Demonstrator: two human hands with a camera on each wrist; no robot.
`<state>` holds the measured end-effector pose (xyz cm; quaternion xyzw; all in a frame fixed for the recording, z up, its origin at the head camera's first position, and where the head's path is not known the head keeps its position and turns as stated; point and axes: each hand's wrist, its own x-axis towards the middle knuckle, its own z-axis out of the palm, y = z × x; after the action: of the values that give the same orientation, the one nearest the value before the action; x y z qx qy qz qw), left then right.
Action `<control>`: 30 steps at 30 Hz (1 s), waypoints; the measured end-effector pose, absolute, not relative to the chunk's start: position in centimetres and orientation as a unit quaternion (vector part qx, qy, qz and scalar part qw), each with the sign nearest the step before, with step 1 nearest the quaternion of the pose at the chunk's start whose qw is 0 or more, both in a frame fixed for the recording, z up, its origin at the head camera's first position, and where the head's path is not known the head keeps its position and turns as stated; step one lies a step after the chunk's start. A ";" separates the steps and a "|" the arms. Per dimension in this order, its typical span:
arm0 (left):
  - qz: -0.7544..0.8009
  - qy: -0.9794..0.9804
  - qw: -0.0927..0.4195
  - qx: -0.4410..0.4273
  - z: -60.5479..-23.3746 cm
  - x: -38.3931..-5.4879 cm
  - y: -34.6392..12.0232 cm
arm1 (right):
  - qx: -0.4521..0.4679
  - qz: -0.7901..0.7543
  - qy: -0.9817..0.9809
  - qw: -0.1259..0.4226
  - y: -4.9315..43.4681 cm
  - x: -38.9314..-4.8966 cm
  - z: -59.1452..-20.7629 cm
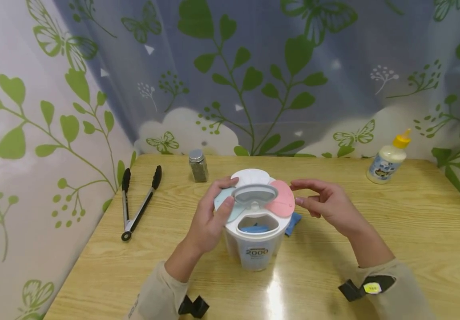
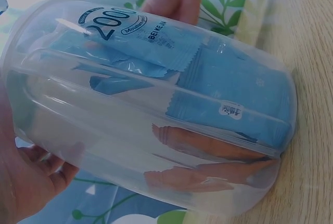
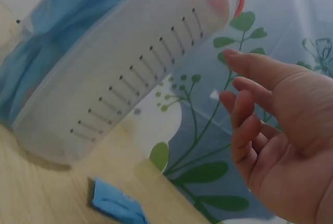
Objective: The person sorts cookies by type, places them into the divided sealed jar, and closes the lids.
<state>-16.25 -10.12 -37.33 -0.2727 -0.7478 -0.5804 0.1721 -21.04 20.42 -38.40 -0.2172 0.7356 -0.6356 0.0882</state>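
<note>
A clear plastic storage canister (image 1: 254, 258) with a lid in white, pale blue and pink stands on the table. Its front flap (image 1: 255, 194) is raised, and blue packets (image 1: 254, 229) show through the opening. Orange-brown packets (image 2: 208, 174) lie in another compartment, seen through the wall in the left wrist view. My left hand (image 1: 209, 220) grips the lid's left side, thumb on top. Beside the pink flap (image 1: 283, 199) is my right hand (image 1: 332, 206), fingers loosely bent and holding nothing. A single blue packet (image 3: 117, 203) lies on the table at the canister's right.
Tongs (image 1: 134, 218) with black tips lie spread at the left. A small jar (image 1: 199, 166) with a silver cap stands behind the canister, to its left. Near the back right edge of the wooden table (image 1: 326, 284) is a yellow-capped bottle (image 1: 387, 162). Patterned curtain hangs behind.
</note>
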 end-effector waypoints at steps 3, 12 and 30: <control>-0.580 -0.750 0.171 -0.270 -37.4 -16.2 -10.2 | -0.207 -0.623 0.745 0.117 20.6 -21.7 -39.5; -0.579 -0.752 0.168 -0.265 -37.3 -16.0 -10.2 | -0.187 -0.562 0.788 0.165 21.1 -22.9 -42.7; -0.575 -0.755 0.162 -0.270 -37.1 -16.2 -10.2 | -0.237 -0.497 0.824 0.136 20.5 -23.6 -45.7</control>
<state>-16.20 -10.23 -37.15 -0.2701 -0.7547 -0.5755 0.1622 -23.61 20.54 -45.72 -0.2374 0.8236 -0.4969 0.1357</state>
